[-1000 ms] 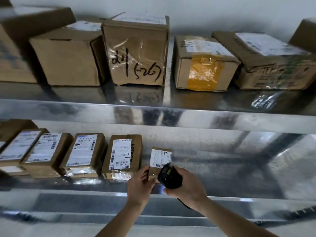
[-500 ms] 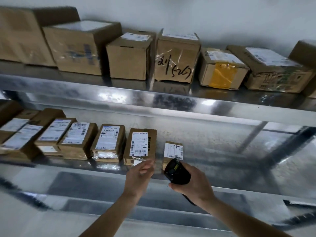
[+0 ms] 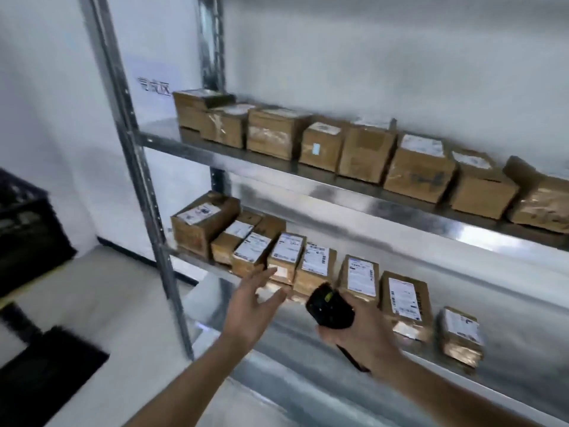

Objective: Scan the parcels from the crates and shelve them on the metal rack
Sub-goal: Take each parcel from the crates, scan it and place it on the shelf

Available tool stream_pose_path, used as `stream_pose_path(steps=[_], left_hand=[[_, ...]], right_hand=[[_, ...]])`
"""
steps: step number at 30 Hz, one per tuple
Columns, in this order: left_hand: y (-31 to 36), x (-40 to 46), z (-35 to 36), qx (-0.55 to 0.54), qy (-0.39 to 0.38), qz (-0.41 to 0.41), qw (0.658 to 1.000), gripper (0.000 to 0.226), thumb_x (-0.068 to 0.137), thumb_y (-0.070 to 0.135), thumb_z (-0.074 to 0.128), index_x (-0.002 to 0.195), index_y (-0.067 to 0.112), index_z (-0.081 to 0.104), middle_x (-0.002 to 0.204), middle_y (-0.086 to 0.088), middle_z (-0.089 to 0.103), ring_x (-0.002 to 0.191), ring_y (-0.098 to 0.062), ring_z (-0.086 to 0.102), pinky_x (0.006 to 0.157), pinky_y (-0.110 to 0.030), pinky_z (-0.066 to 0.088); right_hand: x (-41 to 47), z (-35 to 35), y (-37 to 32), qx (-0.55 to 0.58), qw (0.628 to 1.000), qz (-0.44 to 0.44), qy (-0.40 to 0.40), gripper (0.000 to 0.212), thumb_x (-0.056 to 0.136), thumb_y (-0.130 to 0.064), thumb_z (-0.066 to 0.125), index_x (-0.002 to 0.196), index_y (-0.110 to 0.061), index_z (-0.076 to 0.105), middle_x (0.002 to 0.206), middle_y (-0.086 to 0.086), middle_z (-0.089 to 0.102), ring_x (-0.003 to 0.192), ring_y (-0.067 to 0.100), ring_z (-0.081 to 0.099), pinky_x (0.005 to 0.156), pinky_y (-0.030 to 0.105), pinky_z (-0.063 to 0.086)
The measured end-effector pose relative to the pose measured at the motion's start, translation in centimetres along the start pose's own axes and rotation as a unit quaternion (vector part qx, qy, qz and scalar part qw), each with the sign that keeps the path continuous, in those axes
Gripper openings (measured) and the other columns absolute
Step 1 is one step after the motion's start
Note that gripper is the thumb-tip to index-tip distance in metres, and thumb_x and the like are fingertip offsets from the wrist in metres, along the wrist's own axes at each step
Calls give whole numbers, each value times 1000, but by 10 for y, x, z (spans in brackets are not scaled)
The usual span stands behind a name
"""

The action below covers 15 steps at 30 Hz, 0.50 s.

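The metal rack (image 3: 363,211) fills the right side of the head view. Its upper shelf carries a row of brown cardboard boxes (image 3: 418,171). The lower shelf holds several small labelled parcels; the smallest parcel (image 3: 461,335) stands at the right end of that row. My right hand (image 3: 357,329) grips a black handheld scanner (image 3: 329,306) in front of the lower shelf. My left hand (image 3: 254,298) hovers with fingers spread and holds nothing, just in front of the parcels near the row's left part.
A black crate (image 3: 27,232) sits at the left edge, and a second dark crate (image 3: 46,380) lies lower on the pale floor. The rack's front upright (image 3: 144,192) stands between the crates and the shelves. A white wall is behind.
My view has swung left and pulled back, showing the rack's left end and the crates. My left hand has let go of the small parcel and opened; the scanner stays in my right hand.
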State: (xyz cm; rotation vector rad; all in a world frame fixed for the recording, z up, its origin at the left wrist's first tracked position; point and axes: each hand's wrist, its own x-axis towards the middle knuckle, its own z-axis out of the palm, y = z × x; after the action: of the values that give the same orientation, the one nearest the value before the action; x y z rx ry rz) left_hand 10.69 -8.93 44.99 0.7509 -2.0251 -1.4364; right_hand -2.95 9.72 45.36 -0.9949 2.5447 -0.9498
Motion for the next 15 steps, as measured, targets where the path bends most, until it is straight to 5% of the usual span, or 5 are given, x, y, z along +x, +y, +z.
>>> stream_pose_path(steps=[3,6,8,11,15], left_hand=[[0,-8,-125,16,40,-12,999,61,82,46,77,135,42,48,109,15,71,105,-7,66,95,-35,54],[4,-21,-243,36,92,-11,995,62,78,54,78,132,51,49,111,16,72,93,5,66,91,-25,55],[11,-35,-322,78,120,-7,990,48,82,50,77,126,49,57,136,15,58,107,13,57,95,-13,46],[14,-53,-422,146,181,-20,972,51,83,52,74,130,34,65,154,16,35,141,-2,35,112,-23,31],[18,-68,-516,99,251,-47,962,63,84,42,77,141,30,54,124,9,70,114,-2,63,100,-20,47]], right_hand=[[7,52,-109,0,998,-49,-32,80,61,-59,89,134,-53,57,114,-24,70,105,6,66,87,29,56],[10,97,-213,14,992,-94,-78,74,60,-61,86,128,-56,58,113,-27,70,106,3,66,91,31,57],[12,124,-286,10,988,-116,-102,70,55,-66,84,120,-58,58,112,-28,68,106,5,66,91,33,56],[15,161,-386,-10,978,-170,-124,75,53,-67,86,121,-54,57,107,-25,67,103,7,65,90,33,55],[18,196,-491,-38,966,-214,-140,75,58,-64,84,126,-51,55,103,-19,64,96,10,62,81,29,54]])
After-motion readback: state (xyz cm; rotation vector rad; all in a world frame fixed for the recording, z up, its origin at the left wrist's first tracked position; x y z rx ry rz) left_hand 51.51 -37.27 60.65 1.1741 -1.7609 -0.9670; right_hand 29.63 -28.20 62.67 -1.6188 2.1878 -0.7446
